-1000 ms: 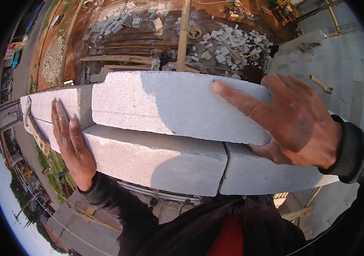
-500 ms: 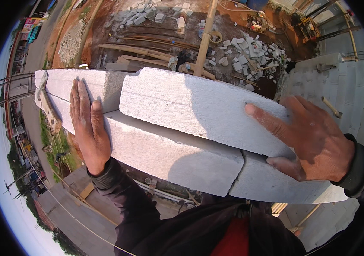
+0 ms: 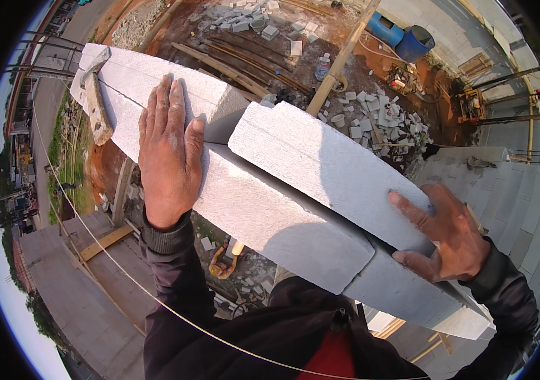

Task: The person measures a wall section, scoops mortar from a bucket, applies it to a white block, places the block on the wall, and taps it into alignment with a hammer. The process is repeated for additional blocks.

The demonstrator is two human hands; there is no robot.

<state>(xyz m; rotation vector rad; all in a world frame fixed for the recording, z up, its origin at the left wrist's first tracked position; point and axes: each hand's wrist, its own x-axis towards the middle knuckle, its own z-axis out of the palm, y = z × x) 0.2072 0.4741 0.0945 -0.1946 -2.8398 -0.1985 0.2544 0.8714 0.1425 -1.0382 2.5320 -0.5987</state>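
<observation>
Pale blocks form a wall top running diagonally. My left hand (image 3: pixel 168 158) lies flat, fingers extended, on the blocks left of the upper one. Beside it a hammer-like tool (image 3: pixel 99 117) with a wooden handle rests on the left block (image 3: pixel 137 76). My right hand (image 3: pixel 441 234) grips the right end of the upper block (image 3: pixel 308 152), thumb on the near lower edge, fingers over the top and far side. The upper block sits slightly apart from the lower blocks (image 3: pixel 276 221), leaving a dark gap between them.
Far below lie broken block pieces (image 3: pixel 371 120), timber (image 3: pixel 244 69) and blue barrels (image 3: pixel 412 43). A block wall (image 3: pixel 529 202) stands at right, a grey slab (image 3: pixel 73 266) at lower left. A string (image 3: pixel 99 245) crosses near me. What looks like a person (image 3: pixel 222 269) is below.
The view has turned, so the blocks now run more steeply from upper left to lower right. My hands stay on the same blocks; the upper block shows no clear shift against the others.
</observation>
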